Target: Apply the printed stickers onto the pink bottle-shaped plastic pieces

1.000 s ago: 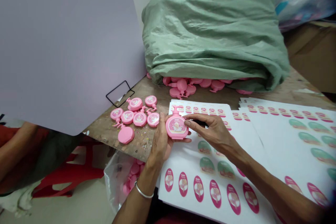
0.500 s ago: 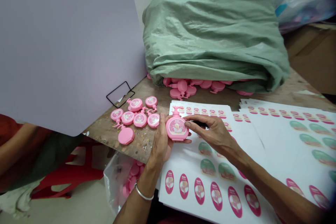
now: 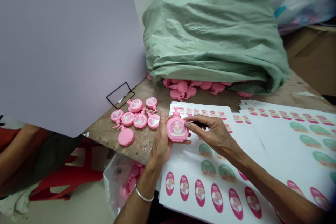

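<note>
My left hand [image 3: 160,140] is closed around a small pink toy pump bottle [image 3: 177,135], pump upward, with a round baby-picture label facing me. Thumb and index finger of my right hand [image 3: 210,129] meet the label's right edge. Between those fingers shows a slim dark tool [image 3: 201,124], its kind mostly hidden. Beneath both hands lies a sheet of stickers [image 3: 189,157] with oval, green and small printed labels. Left of my left hand, several labelled pink bottles [image 3: 140,120] lie on the wooden table, along with one showing a plain pink side [image 3: 126,137].
A big green sack [image 3: 215,31] stands at the back, pink bottles [image 3: 182,87] spilling from under it. More sticker sheets [image 3: 283,140] lie at right. A grey panel [image 3: 65,52] rises at left with a black wire frame [image 3: 120,94]. Below hangs a clear bag [image 3: 114,182]; another person's arm [image 3: 18,147] shows.
Hardly anything differs. Both hands keep the same hold on the bottle, the right fingertips staying at the label's edge; the view has shifted very slightly.
</note>
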A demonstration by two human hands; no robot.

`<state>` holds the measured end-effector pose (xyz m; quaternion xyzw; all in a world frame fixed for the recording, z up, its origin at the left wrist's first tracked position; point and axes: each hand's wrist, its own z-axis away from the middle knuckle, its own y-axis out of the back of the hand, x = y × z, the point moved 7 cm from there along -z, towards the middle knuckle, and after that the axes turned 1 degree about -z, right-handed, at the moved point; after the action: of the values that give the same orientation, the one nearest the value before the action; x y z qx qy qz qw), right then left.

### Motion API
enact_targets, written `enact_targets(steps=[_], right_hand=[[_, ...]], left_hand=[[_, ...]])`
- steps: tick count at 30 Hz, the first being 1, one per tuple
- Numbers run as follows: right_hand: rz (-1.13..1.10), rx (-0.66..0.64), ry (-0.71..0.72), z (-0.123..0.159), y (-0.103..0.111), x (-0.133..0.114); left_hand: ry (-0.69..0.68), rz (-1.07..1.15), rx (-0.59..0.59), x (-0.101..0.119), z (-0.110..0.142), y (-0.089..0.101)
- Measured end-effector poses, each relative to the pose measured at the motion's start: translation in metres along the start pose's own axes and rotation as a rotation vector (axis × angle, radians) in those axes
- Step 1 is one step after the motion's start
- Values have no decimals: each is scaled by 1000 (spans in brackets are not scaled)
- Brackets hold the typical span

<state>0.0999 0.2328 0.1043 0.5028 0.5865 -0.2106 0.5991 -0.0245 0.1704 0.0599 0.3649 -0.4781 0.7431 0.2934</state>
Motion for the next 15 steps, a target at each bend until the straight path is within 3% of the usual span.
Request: enact_targets(steps=[6,10,13,15], right_hand=[[178,34,122,0,0,-8],[606,126,258,3,7,-19],[791,211,180,0,20,-17],[659,219,83,-3,26,-10]], left_hand=[[-40,-54,-18,4,3,-2],[-98,-150,-79,3,5,-5],[-100,-147,-53,2,4,-1],[-82,-136,-72,0,5,-2]])
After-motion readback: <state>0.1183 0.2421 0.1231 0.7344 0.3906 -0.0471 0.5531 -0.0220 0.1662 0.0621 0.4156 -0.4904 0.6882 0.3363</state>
